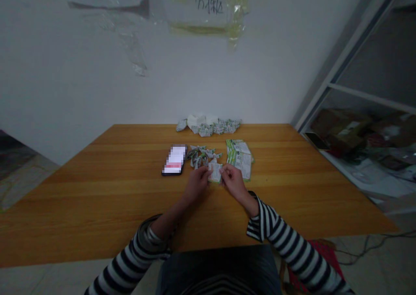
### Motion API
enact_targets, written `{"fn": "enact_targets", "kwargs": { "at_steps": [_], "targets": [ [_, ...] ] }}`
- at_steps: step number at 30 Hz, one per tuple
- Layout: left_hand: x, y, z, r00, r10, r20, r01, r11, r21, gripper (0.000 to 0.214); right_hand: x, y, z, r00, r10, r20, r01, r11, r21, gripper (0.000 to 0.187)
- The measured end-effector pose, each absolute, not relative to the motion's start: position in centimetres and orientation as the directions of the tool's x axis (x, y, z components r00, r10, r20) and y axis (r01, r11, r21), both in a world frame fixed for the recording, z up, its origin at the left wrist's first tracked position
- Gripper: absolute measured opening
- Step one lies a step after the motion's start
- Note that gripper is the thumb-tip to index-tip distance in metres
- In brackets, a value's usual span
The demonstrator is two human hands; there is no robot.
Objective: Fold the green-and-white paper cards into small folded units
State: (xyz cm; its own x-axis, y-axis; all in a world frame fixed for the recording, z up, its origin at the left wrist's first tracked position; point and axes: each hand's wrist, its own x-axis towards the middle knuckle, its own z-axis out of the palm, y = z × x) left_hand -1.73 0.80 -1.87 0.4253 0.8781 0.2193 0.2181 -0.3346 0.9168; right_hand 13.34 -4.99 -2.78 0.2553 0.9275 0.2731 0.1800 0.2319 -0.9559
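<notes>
Between my two hands is a small printed paper [215,173], white with a green lower edge and some orange print. My left hand [197,183] pinches its left edge, and my right hand [234,183] pinches the right edge. Just beyond the paper lies a small heap of twisted, crumpled printed paper [199,154]. To the right, partly behind my right hand, a stack of flat green-and-white leaflets [240,158] rests on the table. A phone [174,160] with a lit, blurred screen lies left of the heap.
The wooden table [97,191] meets a white wall. Along its back edge sits a row of crumpled paper balls [211,126]. Taped sheets [208,4] hang on the wall. At right, shelves hold cardboard boxes [347,126]. A red stool [325,260] stands beneath the table's right front.
</notes>
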Motion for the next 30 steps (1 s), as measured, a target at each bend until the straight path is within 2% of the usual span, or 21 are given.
{"fn": "enact_targets", "kwargs": {
  "at_steps": [5,9,13,17,19,22,25,30],
  "targets": [
    [-1.4,0.9,-2.1,0.535,0.833,0.138,0.056,-0.198,0.979,0.031,12.8,-4.7,-3.2,0.307,0.920,0.243,0.060,0.236,-0.970,0.038],
    [-2.2,1.9,-2.0,0.389,0.882,0.265,0.167,-0.350,0.922,0.027,13.3,-4.5,-3.1,0.034,0.986,0.160,-0.059,0.162,-0.985,0.040],
    [-3.1,2.3,-1.2,0.625,0.757,0.194,0.132,-0.347,0.929,0.033,15.5,-4.5,-2.4,-0.080,0.989,0.121,-0.162,0.107,-0.981,0.048],
    [-3.4,1.9,-1.0,0.809,0.584,0.073,0.093,-0.250,0.964,0.040,17.5,-5.0,-1.7,-0.323,0.943,0.084,-0.109,0.051,-0.993,0.051],
    [-3.4,1.9,-1.2,0.828,0.559,0.047,0.094,-0.220,0.971,0.041,17.8,-5.1,-1.7,-0.374,0.925,0.060,-0.081,0.032,-0.996,0.049],
    [-3.3,2.1,-1.4,0.773,0.631,0.073,0.093,-0.226,0.970,0.038,17.5,-5.1,-2.1,-0.357,0.934,0.035,-0.054,0.016,-0.998,0.035],
    [-3.2,2.1,-1.1,0.680,0.721,0.134,0.091,-0.265,0.960,0.036,16.5,-4.9,-2.8,-0.250,0.967,0.045,-0.047,0.035,-0.998,0.028],
    [-3.3,1.5,-0.7,0.696,0.707,0.124,0.072,-0.241,0.968,0.035,14.9,-5.1,-3.3,0.048,0.977,0.208,0.016,0.208,-0.978,0.017]
  ]
}}
